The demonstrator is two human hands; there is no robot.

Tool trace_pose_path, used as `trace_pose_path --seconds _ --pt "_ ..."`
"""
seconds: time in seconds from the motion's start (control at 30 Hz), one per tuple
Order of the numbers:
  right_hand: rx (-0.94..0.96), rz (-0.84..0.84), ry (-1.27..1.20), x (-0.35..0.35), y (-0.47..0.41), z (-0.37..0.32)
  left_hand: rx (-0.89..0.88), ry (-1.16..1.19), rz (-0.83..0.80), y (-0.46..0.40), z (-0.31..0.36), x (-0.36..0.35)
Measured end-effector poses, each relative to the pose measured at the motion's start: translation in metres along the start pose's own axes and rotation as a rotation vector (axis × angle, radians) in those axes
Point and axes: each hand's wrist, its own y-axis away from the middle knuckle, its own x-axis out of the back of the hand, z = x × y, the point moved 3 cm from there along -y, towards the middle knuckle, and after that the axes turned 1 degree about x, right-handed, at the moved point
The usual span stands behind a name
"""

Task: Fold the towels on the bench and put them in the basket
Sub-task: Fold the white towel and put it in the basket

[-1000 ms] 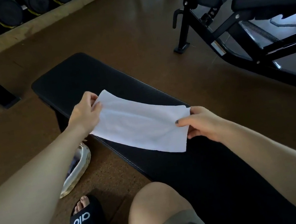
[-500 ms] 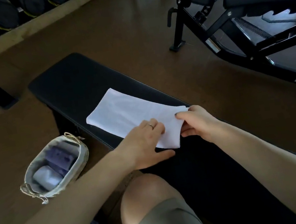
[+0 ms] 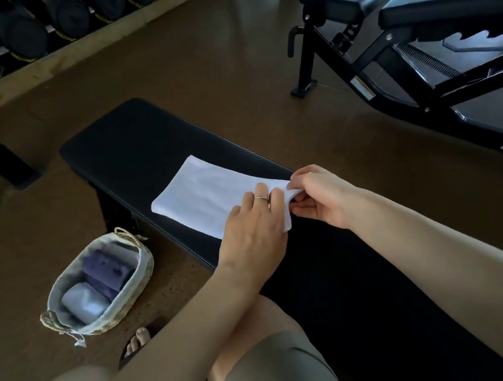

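Diagonally across the black bench lay the white towel, a folded strip whose long axis ran from upper left toward lower right of the frame. Its far short edge sat toward the middle of the bench, with bare padding beyond it. The left hand rested flat on the near end, fingers straight and pressing. The right hand pinched the near right corner, which curled up slightly. At lower left of the frame, on the brown floor just beside the bench, stood the woven basket, holding a purple towel and a pale towel, both rolled.
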Motion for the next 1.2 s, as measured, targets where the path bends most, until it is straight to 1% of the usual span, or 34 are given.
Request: trace_pose_path --seconds 0.07,0.17,0.23,0.3,0.4,0.5,0.57,0.67,0.8,0.87,0.93,1.03,1.13,1.2 --pt "0.023 -0.034 0.008 0.000 0.001 -0.002 -0.006 -0.009 0.001 0.002 -0.001 0.004" --pt "0.071 -0.138 0.049 0.001 0.005 -0.004 0.070 0.024 -0.038 0.008 -0.005 0.013" --pt "0.053 -0.204 0.091 0.005 0.007 -0.004 0.108 0.060 -0.149 0.014 -0.014 0.013" --pt "0.038 -0.236 0.121 0.009 0.008 -0.003 0.063 0.092 -0.200 0.018 -0.020 0.013" --pt "0.068 -0.221 0.139 0.010 0.006 0.001 0.041 0.160 -0.176 0.024 -0.020 0.016" --pt "0.096 -0.209 0.127 0.006 0.004 0.006 -0.054 0.113 -0.168 0.026 -0.003 0.015" --pt "0.104 -0.195 0.087 0.005 0.002 0.006 -0.067 0.074 -0.185 0.026 0.006 0.011" --pt "0.092 -0.201 0.058 0.005 0.003 0.004 0.014 -0.019 -0.213 0.024 0.013 0.001" --pt "0.027 -0.261 0.044 0.009 0.008 0.005 0.133 0.044 -0.162 0.020 0.008 0.001" --pt "0.002 -0.291 0.044 0.013 0.009 0.006 0.139 0.094 -0.157 0.020 0.003 0.002" --pt "0.010 -0.349 0.070 0.017 0.009 0.007 0.115 0.094 -0.150 0.020 -0.001 0.007" --pt "0.075 -0.420 0.208 0.030 0.005 0.011 0.091 0.067 -0.133 0.021 -0.007 0.013" --pt "0.190 -0.371 0.472 0.039 0.000 0.015 0.079 0.035 -0.150 0.021 -0.014 0.016" --pt "0.290 -0.322 0.591 0.039 0.000 0.016 0.056 0.006 -0.155 0.023 -0.015 0.017"
